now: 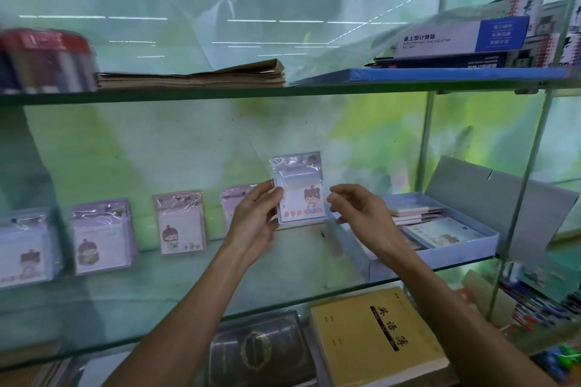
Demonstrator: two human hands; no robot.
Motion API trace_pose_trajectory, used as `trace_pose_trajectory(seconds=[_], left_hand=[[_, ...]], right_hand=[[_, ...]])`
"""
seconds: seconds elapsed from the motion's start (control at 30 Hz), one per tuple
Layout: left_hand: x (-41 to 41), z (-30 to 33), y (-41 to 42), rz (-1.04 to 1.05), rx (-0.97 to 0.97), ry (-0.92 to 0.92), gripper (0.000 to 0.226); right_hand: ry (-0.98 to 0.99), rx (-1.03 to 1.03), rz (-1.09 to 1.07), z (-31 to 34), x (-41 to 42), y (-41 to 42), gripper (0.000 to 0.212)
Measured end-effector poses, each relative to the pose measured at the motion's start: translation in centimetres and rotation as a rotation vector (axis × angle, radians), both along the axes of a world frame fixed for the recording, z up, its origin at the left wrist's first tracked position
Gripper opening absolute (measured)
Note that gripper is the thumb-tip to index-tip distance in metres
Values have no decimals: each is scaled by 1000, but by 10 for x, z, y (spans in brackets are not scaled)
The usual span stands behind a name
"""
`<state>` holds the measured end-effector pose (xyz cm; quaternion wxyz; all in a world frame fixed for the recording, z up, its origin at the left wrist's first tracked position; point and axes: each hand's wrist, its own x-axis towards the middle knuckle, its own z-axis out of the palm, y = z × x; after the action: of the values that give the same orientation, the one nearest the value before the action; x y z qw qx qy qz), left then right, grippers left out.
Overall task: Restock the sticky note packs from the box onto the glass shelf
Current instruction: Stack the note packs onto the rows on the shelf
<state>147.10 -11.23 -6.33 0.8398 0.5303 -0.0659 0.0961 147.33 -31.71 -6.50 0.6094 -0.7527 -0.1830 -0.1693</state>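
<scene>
A sticky note pack point(298, 188) in clear wrap, with a cartoon girl on it, stands upright at the back of the glass shelf point(176, 289). My left hand point(254, 217) grips its left edge. My right hand point(355, 207) hovers just right of the pack, fingers curled and apart, not touching it. Several more packs point(180, 223) stand in a row to the left, leaning on the back wall; one pack point(234, 201) is partly hidden behind my left hand. The open blue box point(440, 256) with more packs sits on the shelf's right end.
The shelf above holds a red-topped bundle point(47, 60), brown paper stacks point(195, 75) and calculator boxes point(462, 38). Below lie a dark book point(257, 352) and a yellow exercise book point(374, 339). A metal upright point(528, 173) stands at the right.
</scene>
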Motion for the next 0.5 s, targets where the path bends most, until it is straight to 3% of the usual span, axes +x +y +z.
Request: trace_pose_trajectory(seconds=[0.17,0.4,0.5], left_hand=[[-17,3,20,46,33,-22,19],[-33,23,81,288,388,-117,9],[-44,34,110,372,574,-190,8]], right_hand=[[109,4,137,0,-6,34,20],[119,-43,242,-13,-18,84,3],[110,-48,274,-17,-25,116,15]])
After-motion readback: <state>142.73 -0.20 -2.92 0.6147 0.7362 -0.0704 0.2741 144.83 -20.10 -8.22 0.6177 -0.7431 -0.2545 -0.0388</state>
